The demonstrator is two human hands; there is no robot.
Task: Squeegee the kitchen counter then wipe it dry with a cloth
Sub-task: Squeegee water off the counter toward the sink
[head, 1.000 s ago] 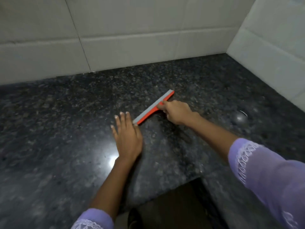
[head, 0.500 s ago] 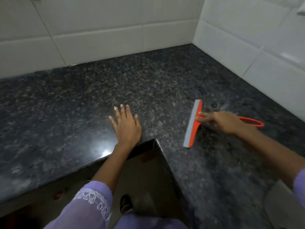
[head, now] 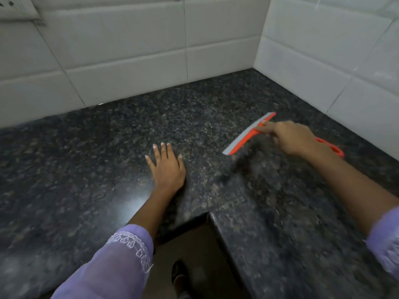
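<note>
Head view, my left hand (head: 167, 167): palm down on the dark speckled tabletop (head: 90, 165), fingers (head: 160, 151) straight and a little spread, holding nothing.
Head view, my right hand (head: 295, 140): curled round the orange handle of the squeegee (head: 248, 137), forefinger stretched forward along the neck toward the blade.
Squeegee: out to the right of my left hand and well apart from it, near the corner where the two tiled walls (head: 129, 52) meet; its grey blade runs on a slant, and I cannot tell whether the edge touches the stone. The handle's loop end pokes out behind my wrist.
Sleeves: lilac with white trim (head: 127, 244) on both forearms.
Below the tabletop's inner corner: a dark shoe (head: 179, 275) on the floor.
</note>
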